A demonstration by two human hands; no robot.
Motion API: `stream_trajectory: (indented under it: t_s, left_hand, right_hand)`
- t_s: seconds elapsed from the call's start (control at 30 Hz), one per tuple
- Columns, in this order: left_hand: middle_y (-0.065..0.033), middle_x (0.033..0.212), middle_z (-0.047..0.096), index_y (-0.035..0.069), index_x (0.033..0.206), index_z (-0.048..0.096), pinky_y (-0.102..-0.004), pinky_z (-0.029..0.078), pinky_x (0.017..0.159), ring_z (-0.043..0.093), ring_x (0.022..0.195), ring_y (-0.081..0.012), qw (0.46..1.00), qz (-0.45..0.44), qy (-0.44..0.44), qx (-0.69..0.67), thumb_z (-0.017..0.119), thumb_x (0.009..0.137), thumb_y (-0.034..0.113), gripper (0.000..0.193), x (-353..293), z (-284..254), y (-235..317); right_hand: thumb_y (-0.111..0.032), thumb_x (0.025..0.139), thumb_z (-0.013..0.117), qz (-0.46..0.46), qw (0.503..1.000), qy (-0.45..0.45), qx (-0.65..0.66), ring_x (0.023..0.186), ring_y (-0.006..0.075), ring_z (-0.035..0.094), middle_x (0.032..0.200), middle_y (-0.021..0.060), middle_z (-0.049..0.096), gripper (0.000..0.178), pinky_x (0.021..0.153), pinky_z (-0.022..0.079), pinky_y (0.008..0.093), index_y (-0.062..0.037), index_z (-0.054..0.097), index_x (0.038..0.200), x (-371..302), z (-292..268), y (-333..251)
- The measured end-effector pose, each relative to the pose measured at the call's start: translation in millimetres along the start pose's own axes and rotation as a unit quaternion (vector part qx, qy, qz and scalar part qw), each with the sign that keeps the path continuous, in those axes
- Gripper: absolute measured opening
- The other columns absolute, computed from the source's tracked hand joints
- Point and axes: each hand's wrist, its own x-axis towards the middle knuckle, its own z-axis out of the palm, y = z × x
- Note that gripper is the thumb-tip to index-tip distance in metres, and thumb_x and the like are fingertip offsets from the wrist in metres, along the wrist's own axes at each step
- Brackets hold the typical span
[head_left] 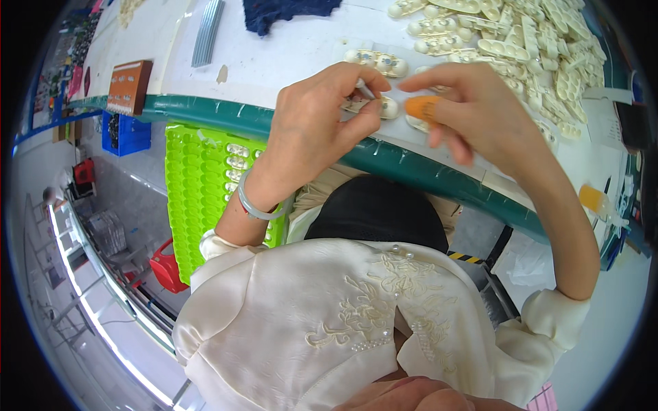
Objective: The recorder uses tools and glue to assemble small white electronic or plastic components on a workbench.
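My left hand [308,123] is over the table's near edge, its thumb and index finger curled together in a pinch. A small pale bit shows at those fingertips, too small to name. Just under them lies a cream oval plastic piece [389,108], partly hidden by the fingers. Another cream piece [377,61] with round bumps and bluish marks lies a little farther off. To the right my right hand [480,106] hovers with its fingers apart and nothing seen between them. One of its fingers wears an orange finger cover [421,107].
A heap of cream plastic pieces [507,48] covers the table's right rear. At the back lie a dark blue cloth [284,12] and a grey ribbed strip [208,34]. A brown block [129,87] stands left. Below the green table edge is a bright green moulded tray [199,178] with several pieces.
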Motion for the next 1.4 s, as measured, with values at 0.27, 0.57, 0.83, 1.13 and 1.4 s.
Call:
stream_trajectory:
  t_s: [0.27,0.57,0.83,1.13,1.4]
  left_hand:
    - [-0.0061,0.078,0.063,0.004,0.087,0.061,-0.0235,0.048,0.056,0.062,0.064,-0.0176,1.000,0.006,0.000,0.029,0.063,0.071,0.000,0.016,0,1,-3]
    - [-0.0062,0.083,0.065,0.003,0.101,0.062,-0.0224,0.048,0.066,0.061,0.073,-0.0087,0.974,-0.159,0.048,-0.152,0.064,0.079,0.007,0.022,-7,-24,-3]
    - [-0.0083,0.077,0.065,0.002,0.096,0.063,-0.0233,0.049,0.062,0.064,0.070,-0.0137,0.983,-0.152,0.060,-0.082,0.066,0.076,0.007,0.021,-12,-11,-3]
    - [-0.0102,0.083,0.063,0.000,0.089,0.061,-0.0271,0.054,0.065,0.064,0.071,-0.0181,0.990,-0.090,0.098,-0.039,0.062,0.072,0.001,0.017,-11,-1,-2]
    - [-0.0093,0.084,0.061,0.001,0.091,0.059,-0.0268,0.054,0.064,0.063,0.072,-0.0184,0.993,-0.081,0.086,-0.019,0.063,0.072,-0.001,0.019,-12,0,0]
  right_hand:
    - [-0.006,0.079,0.051,-0.056,0.998,-0.024,0.025,0.040,0.0115,0.054,0.057,0.0087,0.058,0.019,0.037,0.044,0.0232,0.0078,0.059,0.088,21,20,4]
    - [-0.004,0.078,0.052,-0.043,0.999,-0.002,0.006,0.038,0.0105,0.051,0.055,0.0080,0.056,0.013,0.035,0.041,0.0225,0.0067,0.057,0.082,20,24,-3]
    - [-0.004,0.078,0.052,-0.025,1.000,0.006,0.000,0.038,0.0101,0.050,0.057,0.0082,0.057,0.015,0.035,0.041,0.0225,0.0062,0.057,0.087,20,24,-3]
    - [-0.006,0.081,0.053,-0.028,0.999,-0.032,-0.003,0.041,0.0120,0.054,0.059,0.0095,0.058,0.018,0.036,0.044,0.0235,0.0078,0.057,0.091,22,15,-5]
    - [-0.004,0.083,0.051,-0.057,0.997,-0.035,0.028,0.043,0.0114,0.055,0.059,0.0098,0.058,0.015,0.037,0.044,0.0222,0.0080,0.059,0.086,38,25,-3]
